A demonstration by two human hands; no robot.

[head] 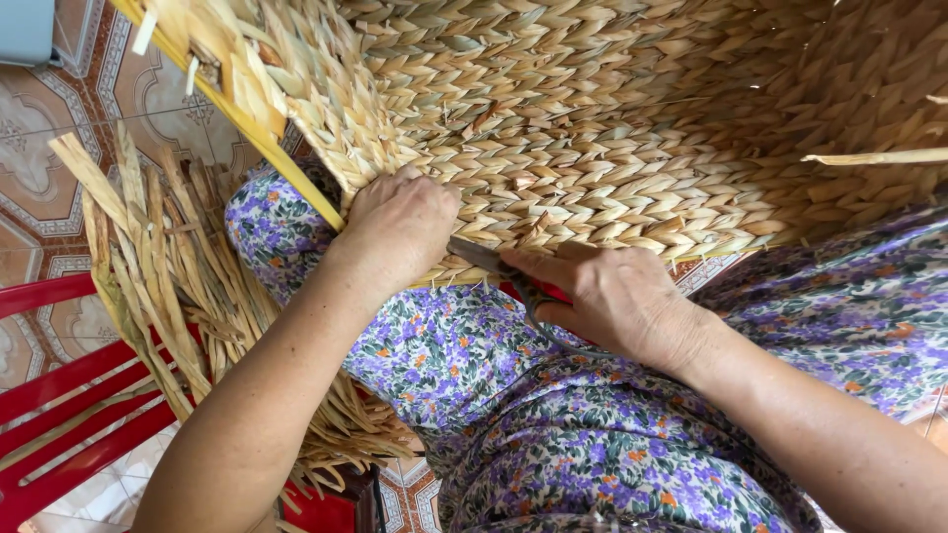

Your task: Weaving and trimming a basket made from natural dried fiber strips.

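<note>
A large woven basket [612, 118] of braided straw-coloured fibre fills the upper part of the view and rests over my lap. My left hand [400, 227] presses closed on the basket's lower edge, next to a yellow frame strip [247, 128]. My right hand [612, 296] grips a pair of metal scissors [484, 259], whose blades point left toward the weave just below my left hand. The scissor handles are hidden inside my fingers.
A bundle of loose dried fibre strands [158, 276] hangs at my left, over a red plastic chair [69, 395]. My lap is covered by purple floral cloth [494, 395]. Patterned floor tiles [39, 168] show at the left. A loose strand [879, 156] juts out at the right.
</note>
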